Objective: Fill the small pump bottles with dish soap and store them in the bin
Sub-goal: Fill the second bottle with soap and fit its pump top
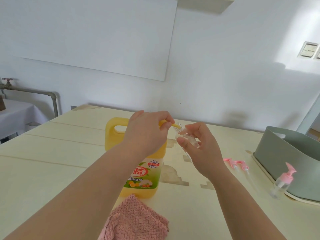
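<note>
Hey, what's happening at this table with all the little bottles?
A person is filling a small clear bottle, held in the right hand, from the big yellow dish soap jug. The left hand steers the jug's yellow spout to the bottle's mouth. Two loose pink pumps lie on the table. One capped pump bottle stands beside the grey-green bin, and a pink cloth lies nearby.

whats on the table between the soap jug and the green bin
In the head view, two loose pink pump heads lie between the soap jug and the green bin.
</note>
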`<state>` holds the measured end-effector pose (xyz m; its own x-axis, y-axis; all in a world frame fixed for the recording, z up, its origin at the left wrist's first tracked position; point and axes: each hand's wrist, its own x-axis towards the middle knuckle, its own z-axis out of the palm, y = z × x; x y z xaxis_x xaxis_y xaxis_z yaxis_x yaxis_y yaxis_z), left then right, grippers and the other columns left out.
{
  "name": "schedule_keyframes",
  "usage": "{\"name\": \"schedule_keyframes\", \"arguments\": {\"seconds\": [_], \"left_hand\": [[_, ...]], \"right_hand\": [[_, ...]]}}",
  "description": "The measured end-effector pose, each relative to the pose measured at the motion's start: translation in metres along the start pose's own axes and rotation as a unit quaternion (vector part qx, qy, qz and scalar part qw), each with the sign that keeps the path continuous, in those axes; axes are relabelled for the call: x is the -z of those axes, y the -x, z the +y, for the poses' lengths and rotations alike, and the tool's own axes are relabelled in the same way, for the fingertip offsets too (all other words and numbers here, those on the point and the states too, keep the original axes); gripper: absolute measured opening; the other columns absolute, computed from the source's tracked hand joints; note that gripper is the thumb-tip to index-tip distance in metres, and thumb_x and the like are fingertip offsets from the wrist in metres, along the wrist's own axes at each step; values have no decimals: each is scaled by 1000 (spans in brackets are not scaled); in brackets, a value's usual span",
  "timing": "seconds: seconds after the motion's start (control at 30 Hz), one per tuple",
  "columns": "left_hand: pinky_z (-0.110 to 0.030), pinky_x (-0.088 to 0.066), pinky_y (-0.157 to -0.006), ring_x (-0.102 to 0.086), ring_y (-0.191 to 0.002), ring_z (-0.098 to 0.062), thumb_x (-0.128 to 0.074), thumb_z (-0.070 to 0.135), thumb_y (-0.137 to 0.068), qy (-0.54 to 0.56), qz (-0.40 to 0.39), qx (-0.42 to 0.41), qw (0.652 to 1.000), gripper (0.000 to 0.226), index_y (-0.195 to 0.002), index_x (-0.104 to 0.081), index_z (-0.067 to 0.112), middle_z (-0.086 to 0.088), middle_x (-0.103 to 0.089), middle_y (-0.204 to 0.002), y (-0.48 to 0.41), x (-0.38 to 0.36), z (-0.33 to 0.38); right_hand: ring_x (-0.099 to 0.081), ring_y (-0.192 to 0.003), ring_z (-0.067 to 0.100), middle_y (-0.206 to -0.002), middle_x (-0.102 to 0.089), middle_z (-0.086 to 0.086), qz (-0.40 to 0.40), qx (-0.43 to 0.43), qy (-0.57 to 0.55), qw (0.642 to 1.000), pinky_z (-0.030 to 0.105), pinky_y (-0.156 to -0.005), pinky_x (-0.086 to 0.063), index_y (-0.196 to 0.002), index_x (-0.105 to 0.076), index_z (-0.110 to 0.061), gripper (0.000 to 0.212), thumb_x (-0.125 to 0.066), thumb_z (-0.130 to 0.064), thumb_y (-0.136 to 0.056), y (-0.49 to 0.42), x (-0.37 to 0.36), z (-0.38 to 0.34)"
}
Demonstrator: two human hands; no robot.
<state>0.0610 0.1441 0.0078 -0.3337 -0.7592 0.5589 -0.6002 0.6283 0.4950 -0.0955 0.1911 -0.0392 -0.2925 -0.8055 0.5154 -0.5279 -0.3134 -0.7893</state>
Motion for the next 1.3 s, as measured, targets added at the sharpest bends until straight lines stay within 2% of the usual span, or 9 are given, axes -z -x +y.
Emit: {"name": "schedule_keyframes", "arguments": {"seconds": [0.1,0.2,0.37,0.53,0.67,0.83,0.97,1.1,1.3], "left_hand": [[-30,-30,-96,-44,-86,-13,-43,34,-96,4,-3,-3,1000,16,-98,-58,37,10,-60,-83,-2,0,0],[-33,-41,-87,-52,-92,-15,-46,35,-95,70,-9,8,997,12,-98,-57,37,14,-61,-88,-4,3,-1],[-33,-45,-80,-56,-90,-14,-47,36,-94,85,-24,5,996,9,-93,-56,34,10,-64,-91,-7,6,-2],[-31,-36,-82,-49,-91,-18,-45,36,-95,31,3,-15,999,11,-96,-55,33,6,-61,-84,-4,-1,-4],[-26,-25,-95,-41,-85,-13,-44,32,-96,1,38,-34,999,13,-100,-57,31,6,-61,-85,1,-5,-5],[-25,-17,-101,-34,-84,-10,-44,29,-97,-13,48,-38,998,14,-100,-57,29,16,-44,-67,4,-8,-5],[-29,-23,-101,-36,-86,-12,-43,31,-97,-19,9,-26,999,15,-103,-56,29,9,-57,-84,-1,1,-1],[-32,-42,-84,-53,-94,-14,-49,35,-94,40,-37,-8,998,9,-95,-58,34,13,-62,-97,-11,12,0],[-31,-43,-72,-55,-84,-16,-46,37,-94,53,-18,-8,998,9,-93,-55,35,11,-61,-89,-6,3,-2]], "right_hand": [[-59,-103,9,-100,-65,-14,-4,2,5,1000,40,-85,-52,-96,-54,-35,24,-73,-26,-84,0,2,-4],[-60,-101,9,-100,-66,-13,-1,11,5,1000,30,-80,-49,-95,-54,-30,22,-73,-27,-84,-1,4,-9],[-60,-103,12,-102,-66,-12,-5,19,8,1000,33,-81,-51,-97,-54,-27,22,-73,-27,-84,-2,6,-11],[-59,-103,7,-104,-65,-12,5,3,0,1000,30,-83,-50,-96,-54,-33,24,-73,-26,-84,0,1,-5],[-61,-101,8,-101,-66,-12,9,0,-4,1000,33,-83,-51,-96,-55,-33,24,-74,-25,-84,2,-1,-1],[-60,-101,11,-100,-66,-11,7,2,1,1000,34,-83,-51,-98,-55,-30,23,-73,-26,-84,3,-2,1],[-59,-103,10,-101,-66,-10,3,5,-7,1000,30,-82,-49,-96,-54,-32,23,-72,-25,-85,4,-1,-4],[-61,-102,12,-100,-67,-11,6,13,-3,1000,31,-81,-49,-95,-54,-31,21,-72,-27,-85,0,2,-10],[-62,-100,14,-99,-67,-10,7,16,-5,1000,28,-78,-49,-94,-53,-31,19,-71,-28,-86,0,2,-10]]}}
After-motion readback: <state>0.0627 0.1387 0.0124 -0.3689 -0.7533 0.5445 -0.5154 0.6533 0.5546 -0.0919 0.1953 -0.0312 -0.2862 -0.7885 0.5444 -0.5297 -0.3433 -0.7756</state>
